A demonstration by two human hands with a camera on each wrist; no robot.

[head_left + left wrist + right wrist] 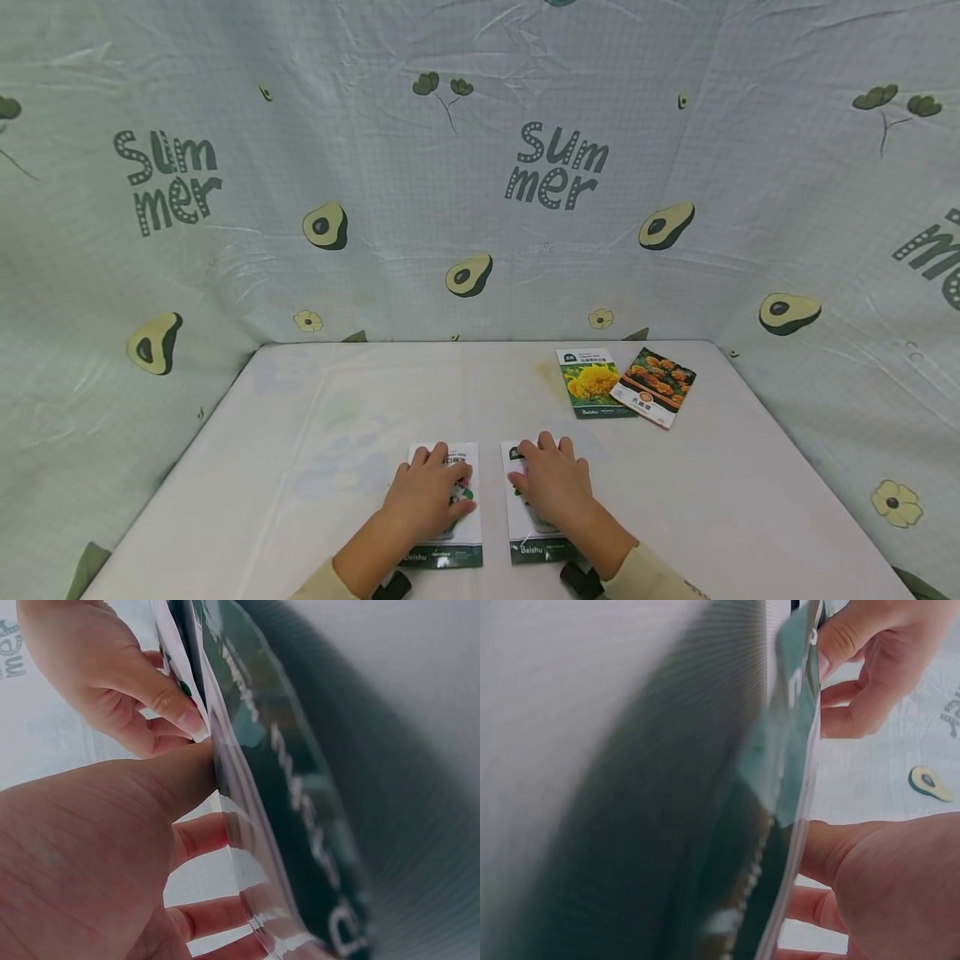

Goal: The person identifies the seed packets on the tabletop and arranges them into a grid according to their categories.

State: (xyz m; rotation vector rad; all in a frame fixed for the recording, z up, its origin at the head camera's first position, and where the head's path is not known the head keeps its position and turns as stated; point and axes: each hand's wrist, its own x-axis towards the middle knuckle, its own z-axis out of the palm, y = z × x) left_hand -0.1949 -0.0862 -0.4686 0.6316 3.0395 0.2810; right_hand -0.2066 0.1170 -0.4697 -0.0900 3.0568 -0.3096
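While the left hand (427, 496) and right hand (553, 482) rest, fingers loosely spread, on white, green-banded packets (463, 491) (525, 518), I see overlapping flower packets (588, 381) (656, 385) only in head view.

Readable words — "Beishu" and "summer"
"Beishu" marks the left packet (468, 527) and right packet (527, 525), below the fingers (439, 451) on each, and the yellow-flower packet (592, 383) beyond them; "summer" repeats on the cloth (420, 179) behind.
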